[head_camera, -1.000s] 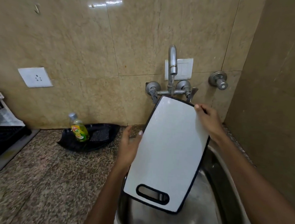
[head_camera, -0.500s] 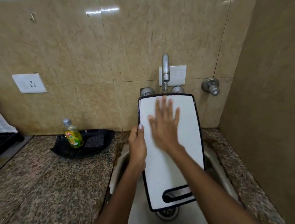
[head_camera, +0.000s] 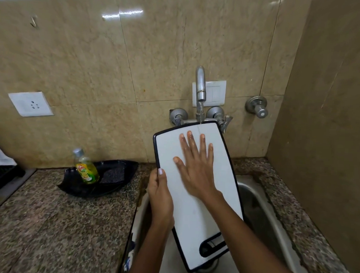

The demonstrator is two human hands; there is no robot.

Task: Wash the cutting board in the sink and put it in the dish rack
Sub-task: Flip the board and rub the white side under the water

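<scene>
A white cutting board [head_camera: 194,215] with a black rim and a handle slot at its near end is held tilted over the steel sink [head_camera: 260,210]. My left hand [head_camera: 161,194] grips its left edge. My right hand [head_camera: 194,166] lies flat on the board's upper face, fingers spread. A thin stream of water runs from the tap [head_camera: 200,85] onto the board's far edge. The black dish rack [head_camera: 0,178] shows partly at the left edge of the view.
A black tray [head_camera: 111,187] on the granite counter [head_camera: 57,224] holds a green dish soap bottle [head_camera: 86,168] and a scrub pad. Tiled walls stand behind and to the right, with a wall socket [head_camera: 31,103] and a second valve [head_camera: 257,107].
My right hand left the board's far corner and now lies flat on its face. The board swung more upright under the tap, and water now runs onto it.
</scene>
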